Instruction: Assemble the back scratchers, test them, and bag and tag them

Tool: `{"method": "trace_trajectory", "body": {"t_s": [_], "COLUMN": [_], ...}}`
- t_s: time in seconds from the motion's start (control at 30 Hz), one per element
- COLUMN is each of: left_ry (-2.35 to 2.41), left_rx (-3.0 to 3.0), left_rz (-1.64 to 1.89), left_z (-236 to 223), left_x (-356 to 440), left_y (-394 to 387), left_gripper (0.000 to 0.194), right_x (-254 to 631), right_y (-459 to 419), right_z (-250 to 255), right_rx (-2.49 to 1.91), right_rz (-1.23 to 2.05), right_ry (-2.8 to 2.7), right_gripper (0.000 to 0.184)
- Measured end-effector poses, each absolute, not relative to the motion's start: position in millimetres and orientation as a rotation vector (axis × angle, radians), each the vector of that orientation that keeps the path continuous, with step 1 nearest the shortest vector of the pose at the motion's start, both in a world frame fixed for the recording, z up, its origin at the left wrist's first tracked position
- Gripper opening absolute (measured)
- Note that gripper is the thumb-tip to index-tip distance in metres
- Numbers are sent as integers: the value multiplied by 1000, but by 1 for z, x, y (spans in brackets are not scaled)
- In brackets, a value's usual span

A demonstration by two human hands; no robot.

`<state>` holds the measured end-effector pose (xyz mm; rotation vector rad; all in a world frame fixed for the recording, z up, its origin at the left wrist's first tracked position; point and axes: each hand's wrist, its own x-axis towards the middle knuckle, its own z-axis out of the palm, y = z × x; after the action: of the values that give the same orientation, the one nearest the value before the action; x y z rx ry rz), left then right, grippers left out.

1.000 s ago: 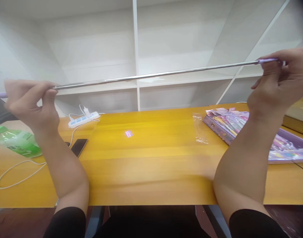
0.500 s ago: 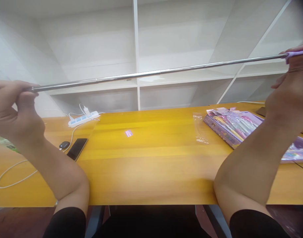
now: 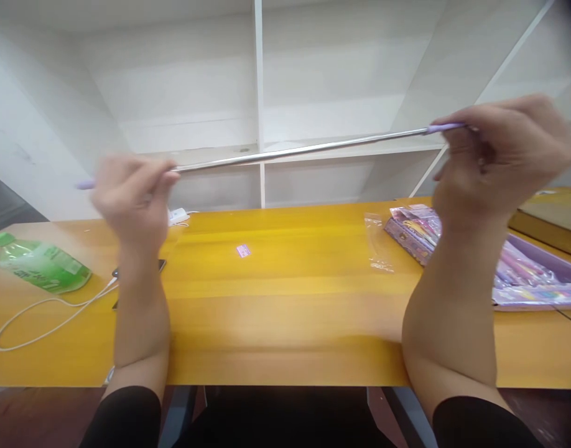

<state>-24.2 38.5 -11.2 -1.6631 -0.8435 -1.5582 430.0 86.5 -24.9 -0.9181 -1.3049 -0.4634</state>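
Note:
A thin silver telescopic rod (image 3: 290, 151) spans the space between my hands, above the table and slightly higher at its right end. My left hand (image 3: 134, 196), blurred by motion, pinches the rod near its left end. A blurred lilac tip pokes out beyond that hand. At the other end, my right hand (image 3: 493, 152) is closed around a lilac section, part of which shows ahead of the fingers. The rest of that section is hidden in the palm.
On the wooden table (image 3: 285, 336) are a green bottle (image 3: 47, 266) lying at left, a white cable, a partly hidden phone, a power strip (image 3: 177, 216), a small pink label (image 3: 243, 250), a clear plastic sleeve (image 3: 377, 242) and purple boxes of wrapped pens (image 3: 528, 267). White shelving (image 3: 332, 74) stands behind.
My hands have come closer together, and the visible silver length of the rod is much shorter. The lilac tip at left now shows. The bottle is uncovered, while my left forearm covers much of the phone.

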Motion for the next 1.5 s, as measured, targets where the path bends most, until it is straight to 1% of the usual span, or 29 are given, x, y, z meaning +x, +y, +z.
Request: {"method": "trace_trajectory", "body": {"t_s": [0.07,0.1,0.17,0.23,0.33,0.5,0.6,0.77,0.93,1.1,1.33,1.5], "left_ry": [-830,-848,-883,-907,-906,-964,-987,-889,-884,-878,-903,-901], "left_rx": [-1714,-1742,-1795,-1842,-1843,-1875,-1930,-2056,-2031,-2020,-2049,-2060], "left_rz": [-1528,-1528,-1533,-1511,-1467,-1415,-1364,-1267,-1224,-1198,-1179,-1173], "left_z": [-30,-40,-59,-71,-76,-74,-70,-60,-58,-61,-61,-61], "left_x": [14,32,62,77,82,84,80,65,65,67,66,66], "left_y": [47,51,57,59,56,46,45,43,38,39,39,39], "left_gripper": [25,25,28,28,24,29,28,26,27,25,27,28], "right_x": [391,372,338,315,299,294,298,305,307,308,308,308], "right_y": [81,79,76,76,76,68,63,57,52,54,55,56], "right_z": [-31,-37,-51,-64,-76,-76,-74,-70,-68,-69,-70,-70], "right_rx": [-742,-729,-763,-741,-674,-650,-649,-687,-699,-694,-768,-754], "right_rz": [-587,-590,-519,-469,-448,-479,-492,-545,-602,-612,-628,-640], "right_ry": [-1405,-1489,-1610,-1657,-1683,-1693,-1734,-1825,-1865,-1893,-1910,-1910], "right_gripper": [23,28,30,33,37,41,36,24,19,20,26,24]}}
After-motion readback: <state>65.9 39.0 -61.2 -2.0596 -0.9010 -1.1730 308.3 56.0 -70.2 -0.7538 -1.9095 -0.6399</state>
